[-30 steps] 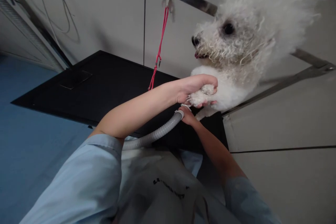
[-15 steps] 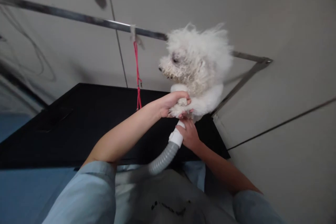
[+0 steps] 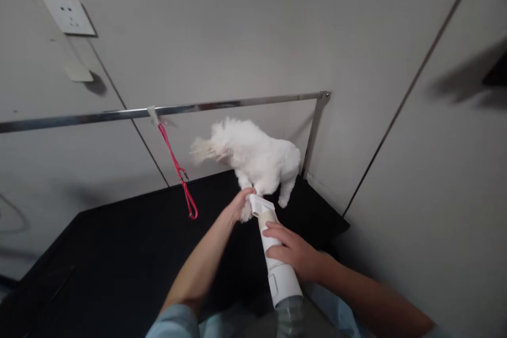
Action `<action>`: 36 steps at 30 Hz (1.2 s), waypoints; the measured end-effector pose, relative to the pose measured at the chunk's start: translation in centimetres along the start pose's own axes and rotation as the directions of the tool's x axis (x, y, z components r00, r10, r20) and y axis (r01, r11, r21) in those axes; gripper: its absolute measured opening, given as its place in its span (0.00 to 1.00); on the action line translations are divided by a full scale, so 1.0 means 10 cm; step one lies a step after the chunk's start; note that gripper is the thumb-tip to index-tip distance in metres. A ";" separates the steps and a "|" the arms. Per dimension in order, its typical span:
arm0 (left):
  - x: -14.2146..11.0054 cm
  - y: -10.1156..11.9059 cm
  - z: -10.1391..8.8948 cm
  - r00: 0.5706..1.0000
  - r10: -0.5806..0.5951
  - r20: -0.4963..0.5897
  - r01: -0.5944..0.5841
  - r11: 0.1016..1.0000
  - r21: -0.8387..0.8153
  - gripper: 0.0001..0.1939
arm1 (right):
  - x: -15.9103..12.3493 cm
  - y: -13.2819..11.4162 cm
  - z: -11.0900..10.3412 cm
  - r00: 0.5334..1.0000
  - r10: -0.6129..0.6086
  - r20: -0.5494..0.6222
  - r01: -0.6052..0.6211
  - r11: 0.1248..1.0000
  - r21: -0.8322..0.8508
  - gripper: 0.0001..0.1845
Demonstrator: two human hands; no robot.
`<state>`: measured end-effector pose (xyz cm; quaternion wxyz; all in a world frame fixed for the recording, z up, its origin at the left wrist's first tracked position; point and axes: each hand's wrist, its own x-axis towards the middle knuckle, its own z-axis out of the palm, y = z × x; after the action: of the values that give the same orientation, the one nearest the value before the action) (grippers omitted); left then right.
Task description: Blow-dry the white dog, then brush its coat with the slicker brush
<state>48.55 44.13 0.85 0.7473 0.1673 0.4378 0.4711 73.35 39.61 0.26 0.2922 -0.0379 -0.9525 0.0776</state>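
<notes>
A small white fluffy dog point(image 3: 257, 158) stands at the far right corner of a black table point(image 3: 130, 253), its fur blown sideways. My left hand point(image 3: 240, 205) is closed around one of the dog's front legs. My right hand point(image 3: 291, 251) grips the white nozzle point(image 3: 273, 253) of a blower, whose tip points at the dog's leg close to my left hand. A grey ribbed hose point(image 3: 291, 317) runs from the nozzle down toward my body.
A metal bar point(image 3: 198, 107) runs along the wall above the table and bends down into a post point(image 3: 312, 134) at the right. A red leash loop point(image 3: 180, 174) hangs from the bar. A wall socket point(image 3: 69, 15) sits at upper left.
My view has pulled back and up, so the dog looks smaller and farther. The nozzle has come up into fuller view. My left hand keeps hold of the dog's leg.
</notes>
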 end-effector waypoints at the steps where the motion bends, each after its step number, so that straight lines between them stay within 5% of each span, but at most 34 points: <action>1: 0.11 -0.15 -0.05 0.998 0.005 -0.058 -0.004 1.000 0.017 0.13 | 0.04 -0.04 -0.01 0.999 0.037 0.011 -0.037 0.999 -0.003 0.10; 5: 0.44 -0.67 -0.09 0.996 0.094 -0.006 -0.094 0.996 0.007 0.13 | 0.13 -0.18 0.01 0.993 0.094 0.070 -0.097 0.995 0.039 0.10; 9: 0.58 -0.87 0.02 0.990 0.138 0.023 -0.138 0.990 -0.012 0.11 | 0.07 -0.26 0.03 0.975 0.223 0.009 -0.223 0.975 0.011 0.09; 15: 0.58 -0.85 0.06 0.961 0.278 0.010 -0.278 0.959 0.063 0.12 | -0.06 -0.44 0.08 0.961 0.272 0.059 -0.272 0.962 0.000 0.10; 25: 0.44 -0.71 -0.05 0.950 0.179 0.256 -0.217 0.967 0.130 0.20 | -0.07 -0.78 0.29 0.965 0.238 0.114 -0.243 0.970 0.031 0.11; 30: 0.42 -0.69 0.05 0.942 0.242 0.231 -0.292 0.932 0.215 0.18 | -0.08 -0.83 0.33 0.966 0.235 0.106 -0.231 0.971 -0.055 0.09; 36: 0.37 -0.73 0.11 0.960 0.199 0.195 -0.238 0.951 0.200 0.15 | -0.27 -0.91 0.32 0.961 0.262 0.087 -0.256 0.964 -0.068 0.11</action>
<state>54.14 43.82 -5.21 0.7021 0.3373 0.3999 0.4831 73.49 29.96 -2.30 0.2326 -0.1667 -0.9539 0.0900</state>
